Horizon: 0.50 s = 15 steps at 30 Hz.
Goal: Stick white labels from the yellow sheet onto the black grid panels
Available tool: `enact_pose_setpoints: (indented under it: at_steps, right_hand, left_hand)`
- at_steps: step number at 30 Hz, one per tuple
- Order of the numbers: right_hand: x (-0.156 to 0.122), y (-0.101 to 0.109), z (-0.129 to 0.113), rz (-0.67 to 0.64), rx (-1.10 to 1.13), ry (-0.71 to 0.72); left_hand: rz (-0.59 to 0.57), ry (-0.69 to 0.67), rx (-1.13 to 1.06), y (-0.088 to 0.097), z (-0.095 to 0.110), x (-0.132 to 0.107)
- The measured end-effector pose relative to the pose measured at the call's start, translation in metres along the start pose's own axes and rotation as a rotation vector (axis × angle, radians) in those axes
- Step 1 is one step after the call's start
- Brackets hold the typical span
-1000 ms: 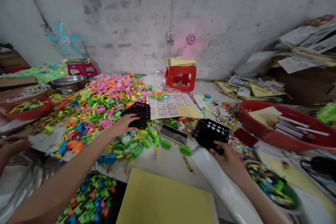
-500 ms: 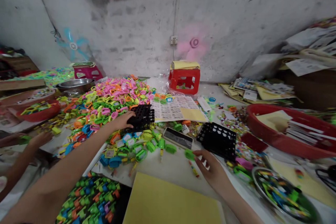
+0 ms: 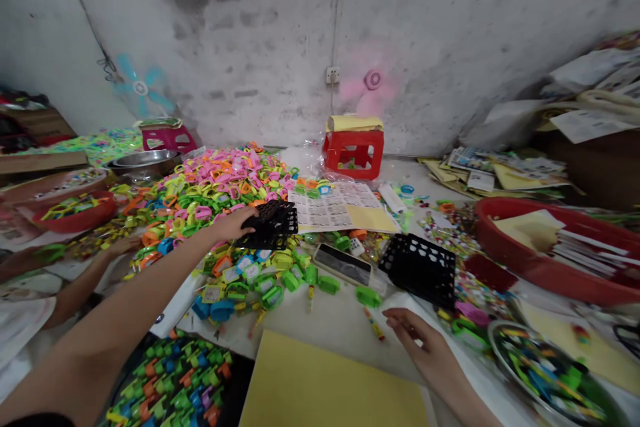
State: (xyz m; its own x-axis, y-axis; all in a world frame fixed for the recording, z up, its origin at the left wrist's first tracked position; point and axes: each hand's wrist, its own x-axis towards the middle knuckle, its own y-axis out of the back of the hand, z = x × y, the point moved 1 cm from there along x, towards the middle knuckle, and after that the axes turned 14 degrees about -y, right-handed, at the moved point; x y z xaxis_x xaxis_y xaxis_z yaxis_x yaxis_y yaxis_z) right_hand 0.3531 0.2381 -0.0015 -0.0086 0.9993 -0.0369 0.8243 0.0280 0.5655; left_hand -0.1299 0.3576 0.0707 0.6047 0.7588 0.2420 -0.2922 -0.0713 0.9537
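My left hand (image 3: 235, 223) reaches far forward and grips a black perforated plastic basket (image 3: 273, 223), lifted and tilted at the edge of a big heap of pink, green and orange plastic pieces (image 3: 210, 183). My right hand (image 3: 420, 343) rests low on the table with fingers loosely curled, holding nothing, just in front of a second black basket (image 3: 417, 267). A green plastic piece (image 3: 369, 295) lies between that hand and the basket. A yellow sheet (image 3: 335, 387) lies nearest me.
Another person's hand (image 3: 120, 245) reaches into the pile from the left. A red stool (image 3: 353, 147) stands by the wall, a red tray (image 3: 550, 267) of papers at right, a red bowl (image 3: 75, 213) at left. A dark phone-like slab (image 3: 345, 262) lies mid-table.
My left hand has lifted and tilted the black basket. My right hand let go of the second basket and drew back toward me. The other person's hand moved into the pile.
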Motion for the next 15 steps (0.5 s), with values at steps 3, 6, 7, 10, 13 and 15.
enact_pose_setpoints:
  at_steps: [3,6,7,10,13,15]
  right_hand:
    - [-0.003,-0.003,-0.007,-0.046,0.022,-0.017]
    - [-0.007,-0.004,-0.016,-0.095,0.035,-0.034]
    - [-0.008,-0.004,-0.018,-0.108,0.037,-0.039]
    - [-0.01,-0.005,-0.018,-0.135,0.05,-0.057]
    - [-0.011,-0.009,-0.015,-0.145,0.075,-0.083]
    - [-0.012,-0.011,-0.015,-0.151,0.1,-0.089]
  left_hand:
    - [-0.01,-0.008,0.034,-0.007,0.004,0.004]
    - [0.001,-0.001,0.052,-0.013,0.008,0.005]
    - [0.015,0.01,0.054,-0.014,0.01,0.005]
    - [0.118,0.088,0.065,-0.016,0.014,0.004]
    - [0.334,0.252,0.095,-0.009,0.016,0.006]
    - [0.513,0.376,0.116,0.002,0.017,0.009]
